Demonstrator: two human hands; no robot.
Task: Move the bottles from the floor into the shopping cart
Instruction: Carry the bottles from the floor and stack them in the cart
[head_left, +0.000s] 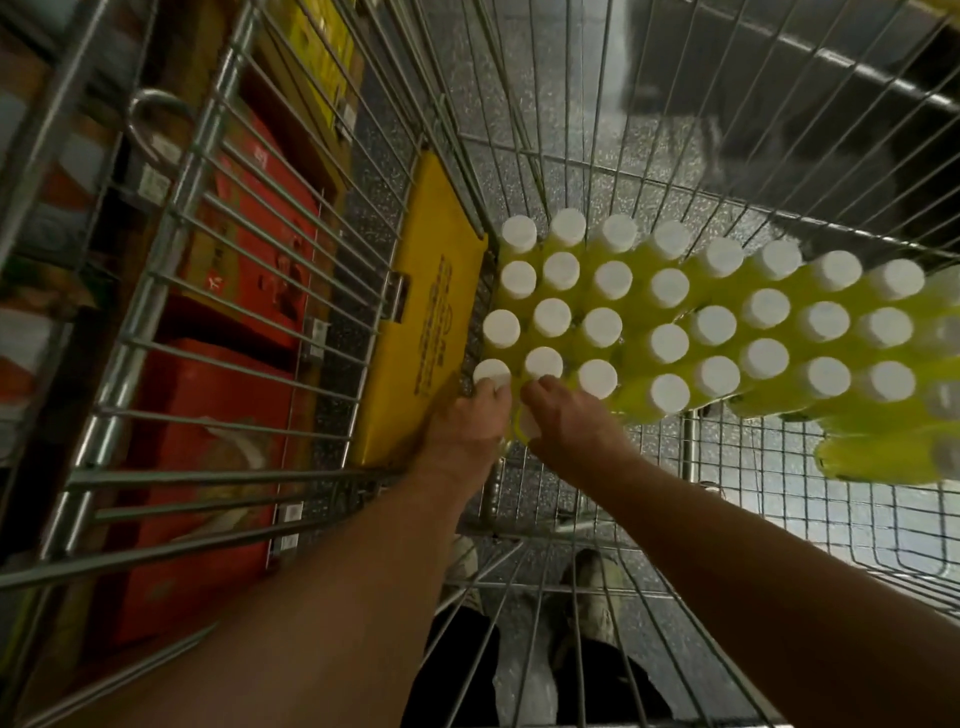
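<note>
1. Setting one more bottle (529, 423) into the shopping cart (218, 291): it sits btwn both hands at the near-left corner of the standing white-capped bottles (670, 291), low by the cart's wire floor.
2. Right hand (569, 423): fingers curled, prob. round that bottle's neck. Left hand (467, 421): fingers bent down against the corner bottle's cap (491, 371); can't tell if pinching anything.
3. Risks: knuckles knock the corner bottle & topple neighbours, since rows are tight. A bottle set crooked on the wires tips over. The tipped bottles (883, 457) at far right lie on their sides & may roll into the block.
</note>
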